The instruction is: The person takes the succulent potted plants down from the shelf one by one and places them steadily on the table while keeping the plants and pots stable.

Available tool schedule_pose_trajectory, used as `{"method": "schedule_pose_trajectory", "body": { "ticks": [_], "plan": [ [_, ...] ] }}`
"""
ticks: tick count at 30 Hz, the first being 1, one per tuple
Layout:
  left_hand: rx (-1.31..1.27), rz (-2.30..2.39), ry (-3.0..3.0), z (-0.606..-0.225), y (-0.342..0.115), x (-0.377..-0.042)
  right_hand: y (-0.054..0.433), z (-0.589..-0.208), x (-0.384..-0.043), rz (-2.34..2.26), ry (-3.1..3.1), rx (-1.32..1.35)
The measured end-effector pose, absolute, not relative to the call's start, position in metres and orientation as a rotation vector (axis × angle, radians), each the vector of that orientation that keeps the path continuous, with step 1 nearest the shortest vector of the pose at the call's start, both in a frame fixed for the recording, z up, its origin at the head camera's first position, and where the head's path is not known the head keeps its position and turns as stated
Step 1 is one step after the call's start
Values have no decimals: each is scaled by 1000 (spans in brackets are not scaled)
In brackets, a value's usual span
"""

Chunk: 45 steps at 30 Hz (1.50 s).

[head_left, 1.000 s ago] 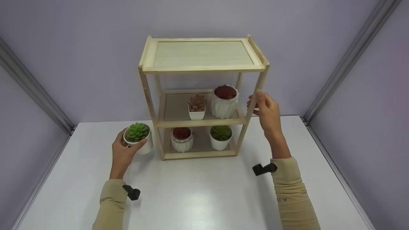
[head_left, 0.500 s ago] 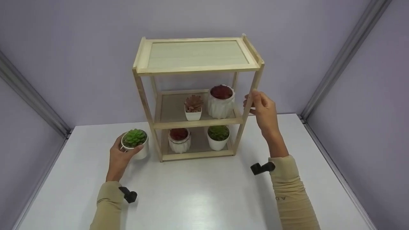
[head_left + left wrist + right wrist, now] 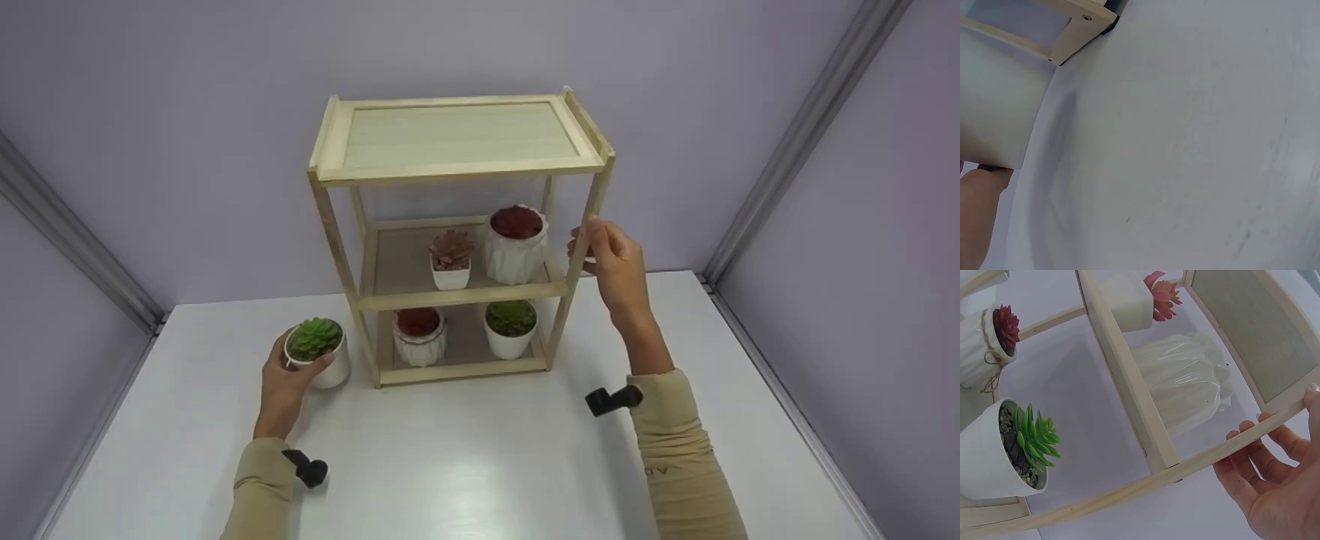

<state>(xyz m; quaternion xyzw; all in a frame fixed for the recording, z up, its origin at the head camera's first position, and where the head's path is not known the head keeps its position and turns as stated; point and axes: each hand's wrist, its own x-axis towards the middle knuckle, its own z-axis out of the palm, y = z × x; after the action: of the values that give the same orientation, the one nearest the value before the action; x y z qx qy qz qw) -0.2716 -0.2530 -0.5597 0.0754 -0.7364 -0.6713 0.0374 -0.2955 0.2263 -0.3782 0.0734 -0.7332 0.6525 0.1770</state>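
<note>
White table (image 3: 457,457) within a walled bay, arranged from near to far. Foreground: two tan sleeves (image 3: 262,484), each bearing a black wrist mount (image 3: 310,472); between them the table's smooth surface extends up to the shelf's front foot rail (image 3: 461,375). Left hand (image 3: 285,382): thumb and fingers wrapped around a round white pot with a bright green rosette succulent (image 3: 318,347), its axis roughly upright; whether the base touches the table cannot be told. Principal relation: this pot lies just outside the left front post (image 3: 339,247) of a pale wooden three-tier shelf (image 3: 457,139), near but apart. The left hand holds it from the outer side; the right is well apart, across the shelf's width. Right hand (image 3: 621,270): thumb in front, fingers behind, gripping the right front post (image 3: 559,330). The shelf's long axis runs left to right, its front open between posts. Lower tier: a white pot with a dark red plant (image 3: 421,345), left, and a white pot with a green plant (image 3: 511,337), right. Middle tier: a small square white pot with a pink succulent (image 3: 451,274), beside a large fluted white pot (image 3: 515,259); panel shows to their left. Background: lavender wall (image 3: 450,45).
</note>
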Motion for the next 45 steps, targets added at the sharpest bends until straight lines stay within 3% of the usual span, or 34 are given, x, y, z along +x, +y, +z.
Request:
{"method": "schedule_pose_trajectory", "body": {
  "ticks": [45],
  "plan": [
    [161, -2077, -2335, -578, -249, -267, 226, -381, -293, 1840, -2074, 190]
  ]
}}
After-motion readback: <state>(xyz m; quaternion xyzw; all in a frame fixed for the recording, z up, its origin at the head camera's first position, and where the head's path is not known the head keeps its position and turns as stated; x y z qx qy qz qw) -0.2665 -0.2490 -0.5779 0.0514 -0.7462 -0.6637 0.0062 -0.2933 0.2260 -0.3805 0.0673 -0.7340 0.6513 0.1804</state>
